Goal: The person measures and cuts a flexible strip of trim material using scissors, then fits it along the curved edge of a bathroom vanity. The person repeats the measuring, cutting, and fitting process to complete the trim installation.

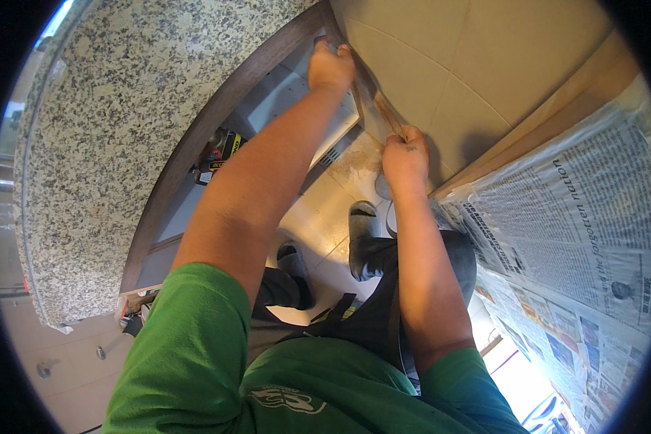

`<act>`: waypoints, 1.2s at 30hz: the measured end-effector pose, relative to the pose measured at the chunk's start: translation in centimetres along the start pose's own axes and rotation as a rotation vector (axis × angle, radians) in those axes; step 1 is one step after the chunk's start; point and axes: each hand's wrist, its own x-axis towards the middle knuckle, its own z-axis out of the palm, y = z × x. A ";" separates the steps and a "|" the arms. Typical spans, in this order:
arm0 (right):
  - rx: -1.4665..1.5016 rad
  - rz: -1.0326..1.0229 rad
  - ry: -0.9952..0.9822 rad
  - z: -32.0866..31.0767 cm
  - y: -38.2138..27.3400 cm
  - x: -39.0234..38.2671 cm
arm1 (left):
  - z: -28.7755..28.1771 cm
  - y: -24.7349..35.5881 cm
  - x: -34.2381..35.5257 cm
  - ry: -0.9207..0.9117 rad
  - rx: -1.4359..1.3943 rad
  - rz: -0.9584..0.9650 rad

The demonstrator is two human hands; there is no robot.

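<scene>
My left hand (331,68) reaches into the far corner of the open cabinet, beside its brown wooden frame (217,108). Its fingers are closed, and what they hold is too small to make out. Lower and to the right, my right hand (406,160) is closed round the near end of a thin brown wooden strip (388,114). The strip's far end points up and left, toward the cabinet's front edge. Behind my left forearm, a black and yellow power tool (224,147) lies in the cabinet, partly hidden.
A speckled granite countertop (130,79) covers the cabinet on the left. On the right stands a panel covered with newspaper (557,195), with a wooden edge (550,108). Beige tiles (419,58) lie beyond my hands. My shoes (364,219) are on the tiled floor below.
</scene>
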 end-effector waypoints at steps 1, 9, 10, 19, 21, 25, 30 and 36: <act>0.005 0.015 -0.016 -0.2 -0.4 -0.2 | 0.3 -0.6 0.7 -0.024 -0.041 -0.026; 0.022 0.006 -0.002 0.5 1.2 0.6 | 0.7 0.0 1.4 -0.124 -0.295 -0.114; 0.036 0.012 0.000 0.4 1.0 0.5 | 0.4 0.1 1.5 -0.135 -0.336 -0.110; -0.064 -0.002 -0.041 0.3 1.0 0.6 | 2.8 -3.2 2.7 -0.120 -0.292 0.016; -0.040 0.017 0.021 0.6 1.1 0.7 | 2.6 -1.8 1.5 -0.101 -0.441 -0.060; -0.022 0.020 -0.017 0.6 1.0 0.6 | 1.1 0.0 1.2 -0.089 -0.504 -0.166; -0.016 0.006 -0.056 0.8 1.3 0.7 | -0.1 1.6 0.9 -0.157 -0.586 -0.303; -0.069 -0.015 -0.091 0.5 0.6 0.2 | -0.5 2.0 0.6 -0.181 -0.690 -0.240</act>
